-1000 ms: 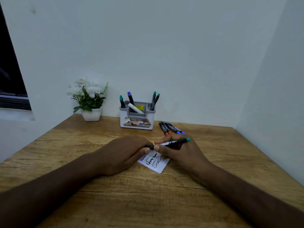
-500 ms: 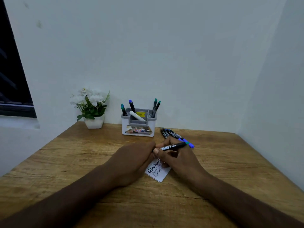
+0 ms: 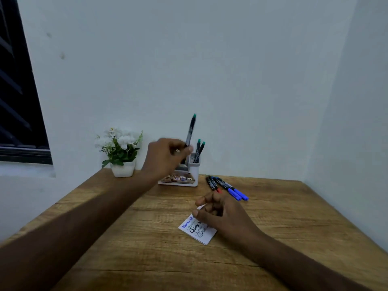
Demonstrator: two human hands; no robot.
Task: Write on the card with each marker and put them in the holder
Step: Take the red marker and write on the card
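Green-capped marker is being carried by the left hand, pinched near its lower end, cap up, nearly upright, right above the holder at the back of the desk. The left grip is closing on the barrel with fingertips; the lower tip is hiding behind the fingers, so I cannot tell which compartment it is heading for.

Right hand is hovering over the card, fingers loosely curled, gripping nothing, possibly touching the card's top edge. The card is lying flat near the desk's middle with blue and black writing on it.

Doing this step well, my read: keep the marker vertical, aim for a free slot beside the two green-capped markers already standing in the right compartment, lower it before letting go so it isn't knocking those or tipping the light holder. The left forearm is passing close to the flower pot; keep clear. The remaining markers are waiting on the desk just right of the holder, blue and red ends showing.

Versus half a second ago: both hands were together over the card, with the right one gripping this marker. Now the left hand is holding it and reaching up to the holder, the right is empty, and more of the card is showing.
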